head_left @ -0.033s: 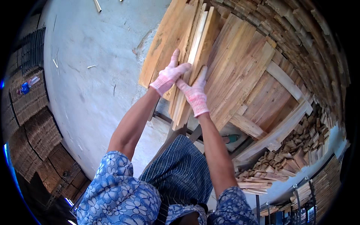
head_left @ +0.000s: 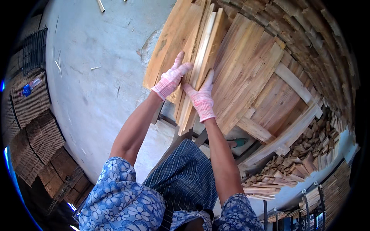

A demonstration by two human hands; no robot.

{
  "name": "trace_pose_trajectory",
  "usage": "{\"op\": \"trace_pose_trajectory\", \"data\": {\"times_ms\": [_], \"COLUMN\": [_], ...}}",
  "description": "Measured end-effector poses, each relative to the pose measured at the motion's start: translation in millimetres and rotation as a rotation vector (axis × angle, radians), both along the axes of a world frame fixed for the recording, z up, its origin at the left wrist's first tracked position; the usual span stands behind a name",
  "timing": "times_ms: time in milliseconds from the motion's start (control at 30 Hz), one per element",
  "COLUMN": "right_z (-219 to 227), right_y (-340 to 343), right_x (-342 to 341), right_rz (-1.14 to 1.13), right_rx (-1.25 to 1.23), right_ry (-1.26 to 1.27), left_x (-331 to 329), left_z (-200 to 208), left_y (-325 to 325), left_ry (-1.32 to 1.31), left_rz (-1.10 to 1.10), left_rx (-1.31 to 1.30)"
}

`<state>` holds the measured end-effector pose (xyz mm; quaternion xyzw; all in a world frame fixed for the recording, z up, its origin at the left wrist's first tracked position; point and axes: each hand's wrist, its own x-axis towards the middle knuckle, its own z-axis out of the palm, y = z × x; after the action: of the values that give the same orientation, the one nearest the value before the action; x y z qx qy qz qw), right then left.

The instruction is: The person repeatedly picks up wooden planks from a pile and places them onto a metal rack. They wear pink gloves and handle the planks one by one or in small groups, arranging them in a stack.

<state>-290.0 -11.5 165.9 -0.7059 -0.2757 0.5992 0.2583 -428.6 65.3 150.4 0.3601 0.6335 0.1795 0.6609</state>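
A bundle of narrow wooden boards (head_left: 210, 46) stands on edge at the centre, its near ends pointing toward my lap. My left hand (head_left: 172, 79), in a pink and white knitted glove, straddles the bundle's left side. Its thumb lies over the top edges and a finger stretches along the outer board. My right hand (head_left: 202, 98), gloved alike, grips the bundle from the right, a little nearer to me. Its thumb is on the left of a pale board edge and its fingers are on the right face. The remaining fingers of both hands are mostly hidden.
Wide planks (head_left: 165, 50) lie left of the bundle, and a flat panel of planks (head_left: 246, 69) lies right. A wooden frame (head_left: 295, 84) adjoins it. Stacked wood rises along the far right, above a heap of offcuts (head_left: 293, 165). Dark slatted stacks (head_left: 29, 104) stand left beyond the concrete floor (head_left: 96, 50).
My left hand has slid slightly left, drawing its thumb back from across the bundle. The two thumbs, close together before, are now apart. The right hand has dropped very slightly toward me.
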Motion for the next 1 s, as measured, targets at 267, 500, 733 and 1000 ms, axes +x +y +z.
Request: {"op": "trace_pose_trajectory", "data": {"times_ms": [267, 500, 733, 1000], "right_z": [6, 21, -50, -62], "right_y": [-96, -114, -69, -24], "right_x": [75, 188, 267, 232], "right_rz": [-0.098, -0.147, -0.059, -0.181], "right_rx": [0.071, -0.069, -0.17, -0.083], "right_ry": [-0.087, -0.642, -0.764, -0.688], "left_x": [72, 150, 168, 169], "left_z": [-6, 0, -26, -33], "left_y": [-25, -59, -66, -71], "left_ry": [0.526, 0.878, 0.925, 0.984], "left_rz": [-0.188, -0.621, -0.616, -0.574], "left_rx": [-0.036, 0.205, 0.311, 0.364]}}
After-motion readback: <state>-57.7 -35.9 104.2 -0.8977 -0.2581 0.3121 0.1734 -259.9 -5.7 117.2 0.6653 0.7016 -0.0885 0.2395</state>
